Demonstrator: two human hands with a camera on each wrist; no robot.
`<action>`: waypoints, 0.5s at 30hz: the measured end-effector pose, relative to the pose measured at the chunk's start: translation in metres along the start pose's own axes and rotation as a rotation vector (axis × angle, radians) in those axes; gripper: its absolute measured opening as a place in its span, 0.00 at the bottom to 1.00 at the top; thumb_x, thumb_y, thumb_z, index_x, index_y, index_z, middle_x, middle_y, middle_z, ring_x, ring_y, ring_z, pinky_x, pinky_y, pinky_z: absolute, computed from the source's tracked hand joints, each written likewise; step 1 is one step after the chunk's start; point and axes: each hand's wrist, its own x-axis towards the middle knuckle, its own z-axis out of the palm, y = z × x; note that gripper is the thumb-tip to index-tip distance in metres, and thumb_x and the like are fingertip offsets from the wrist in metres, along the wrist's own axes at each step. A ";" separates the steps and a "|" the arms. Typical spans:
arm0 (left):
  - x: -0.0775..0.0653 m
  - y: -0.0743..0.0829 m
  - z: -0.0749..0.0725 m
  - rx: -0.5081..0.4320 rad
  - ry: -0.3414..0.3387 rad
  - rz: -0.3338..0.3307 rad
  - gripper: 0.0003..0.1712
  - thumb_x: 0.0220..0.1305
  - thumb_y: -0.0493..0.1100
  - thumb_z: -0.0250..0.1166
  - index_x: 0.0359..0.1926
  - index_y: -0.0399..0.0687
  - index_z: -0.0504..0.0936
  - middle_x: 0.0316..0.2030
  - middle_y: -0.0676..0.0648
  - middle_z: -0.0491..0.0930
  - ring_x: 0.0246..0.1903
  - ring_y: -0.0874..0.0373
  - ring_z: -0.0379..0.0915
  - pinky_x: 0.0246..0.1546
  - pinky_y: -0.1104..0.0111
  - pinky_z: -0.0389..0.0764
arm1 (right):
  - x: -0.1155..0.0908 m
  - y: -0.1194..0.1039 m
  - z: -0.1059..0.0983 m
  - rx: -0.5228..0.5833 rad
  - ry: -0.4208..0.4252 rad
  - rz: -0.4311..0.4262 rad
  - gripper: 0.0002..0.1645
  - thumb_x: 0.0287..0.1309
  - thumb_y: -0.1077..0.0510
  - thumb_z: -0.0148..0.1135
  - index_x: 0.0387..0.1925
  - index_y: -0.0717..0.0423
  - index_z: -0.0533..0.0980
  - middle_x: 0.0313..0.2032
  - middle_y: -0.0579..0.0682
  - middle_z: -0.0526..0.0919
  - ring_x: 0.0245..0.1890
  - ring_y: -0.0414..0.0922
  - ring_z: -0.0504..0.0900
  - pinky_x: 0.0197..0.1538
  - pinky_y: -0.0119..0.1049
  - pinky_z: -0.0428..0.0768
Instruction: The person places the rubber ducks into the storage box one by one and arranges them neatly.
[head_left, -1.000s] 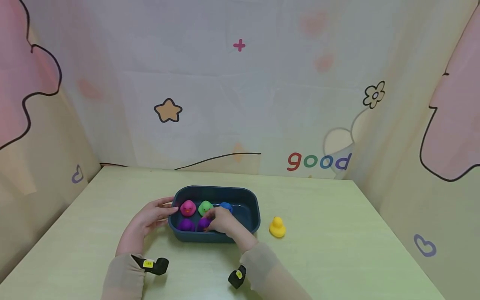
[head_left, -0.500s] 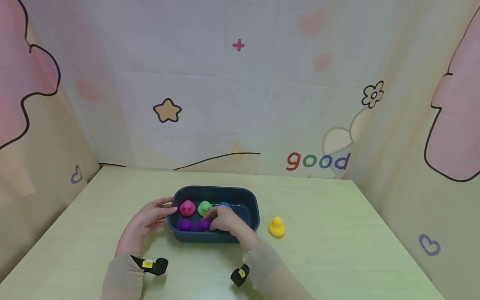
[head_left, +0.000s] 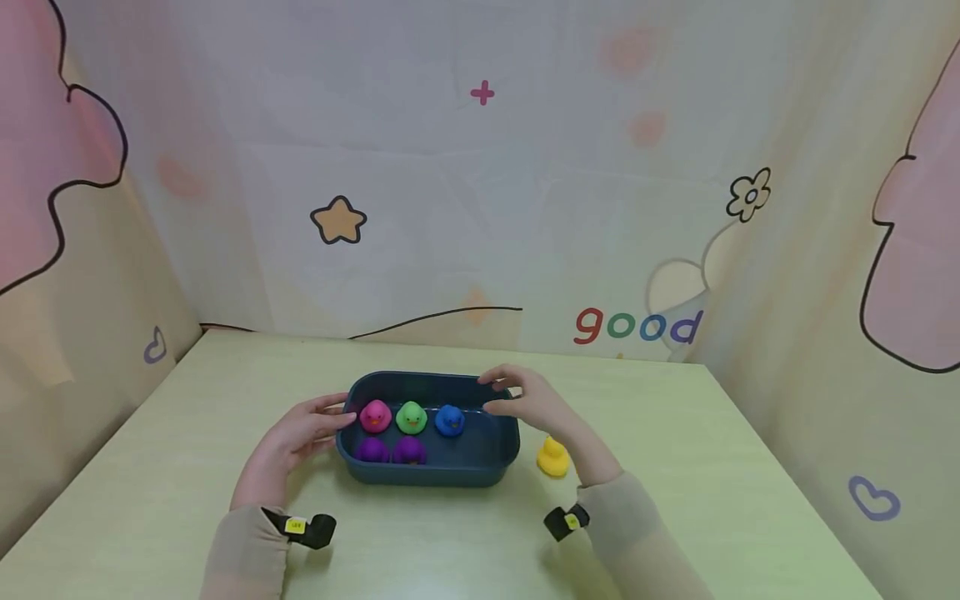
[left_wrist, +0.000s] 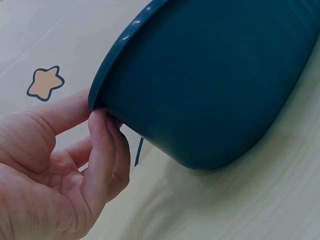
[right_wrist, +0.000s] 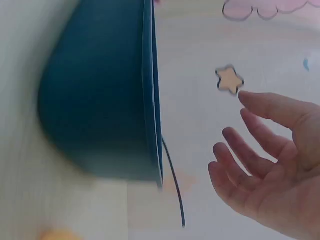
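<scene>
A dark teal plastic bin holds several toy ducks. Along its back row sit a pink duck, a green duck and a blue duck; in front of them are two purple ducks, the left one and the right one. My left hand pinches the bin's left rim, its fingers curled under the edge in the left wrist view. With fingers spread and nothing held, my right hand hovers over the bin's right end. A yellow duck stands outside, partly behind my right forearm.
The pale wooden table carries the bin near its middle. Behind it hangs a printed cloth backdrop with a star, a flower and the word "good". Black wrist cameras, including the left one, sit on both sleeves.
My right hand has left the right purple duck, rising and moving right to the bin's far end. The blue duck now shows fully. My left hand stays at the rim.
</scene>
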 end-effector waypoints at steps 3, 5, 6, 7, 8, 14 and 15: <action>0.000 0.001 -0.001 0.005 -0.001 0.003 0.40 0.67 0.41 0.63 0.74 0.36 0.55 0.64 0.33 0.65 0.41 0.65 0.78 0.39 0.73 0.78 | -0.007 0.015 -0.022 -0.024 0.013 0.018 0.22 0.61 0.60 0.64 0.57 0.58 0.75 0.58 0.57 0.77 0.60 0.59 0.73 0.57 0.53 0.76; 0.001 0.001 -0.002 0.005 0.000 0.002 0.40 0.67 0.41 0.63 0.74 0.36 0.55 0.63 0.34 0.67 0.41 0.65 0.78 0.38 0.73 0.78 | -0.011 0.027 -0.034 -0.035 0.010 0.028 0.22 0.61 0.59 0.64 0.57 0.58 0.75 0.58 0.58 0.77 0.60 0.60 0.73 0.57 0.53 0.76; 0.001 0.001 -0.002 0.003 0.002 -0.002 0.40 0.66 0.41 0.63 0.73 0.36 0.55 0.62 0.35 0.67 0.40 0.65 0.78 0.38 0.73 0.78 | -0.013 0.033 -0.039 -0.040 0.007 0.036 0.23 0.61 0.58 0.64 0.57 0.58 0.75 0.59 0.58 0.77 0.60 0.60 0.73 0.57 0.54 0.76; 0.001 0.001 -0.002 0.003 0.002 -0.002 0.40 0.67 0.41 0.63 0.74 0.36 0.55 0.62 0.36 0.68 0.40 0.66 0.78 0.38 0.73 0.78 | -0.015 0.039 -0.043 -0.042 0.001 0.040 0.23 0.61 0.58 0.64 0.57 0.59 0.75 0.59 0.59 0.77 0.60 0.61 0.73 0.58 0.54 0.75; 0.001 0.001 -0.002 0.003 0.003 -0.003 0.40 0.67 0.41 0.63 0.74 0.36 0.55 0.61 0.36 0.68 0.40 0.66 0.78 0.38 0.73 0.78 | -0.017 0.045 -0.046 -0.043 -0.004 0.049 0.24 0.61 0.58 0.64 0.58 0.59 0.75 0.59 0.59 0.76 0.60 0.61 0.72 0.58 0.55 0.75; 0.002 -0.001 -0.002 0.000 0.001 -0.004 0.40 0.67 0.41 0.63 0.74 0.35 0.55 0.62 0.36 0.68 0.40 0.66 0.78 0.37 0.73 0.78 | -0.029 0.075 -0.057 -0.024 -0.061 0.119 0.28 0.59 0.56 0.66 0.60 0.59 0.73 0.62 0.61 0.74 0.62 0.61 0.71 0.61 0.58 0.71; 0.001 -0.001 -0.002 0.001 0.001 -0.004 0.40 0.67 0.41 0.63 0.74 0.35 0.55 0.63 0.35 0.68 0.40 0.66 0.78 0.37 0.73 0.78 | -0.030 0.079 -0.058 -0.022 -0.076 0.125 0.28 0.59 0.56 0.66 0.60 0.60 0.73 0.62 0.62 0.73 0.62 0.61 0.70 0.61 0.58 0.71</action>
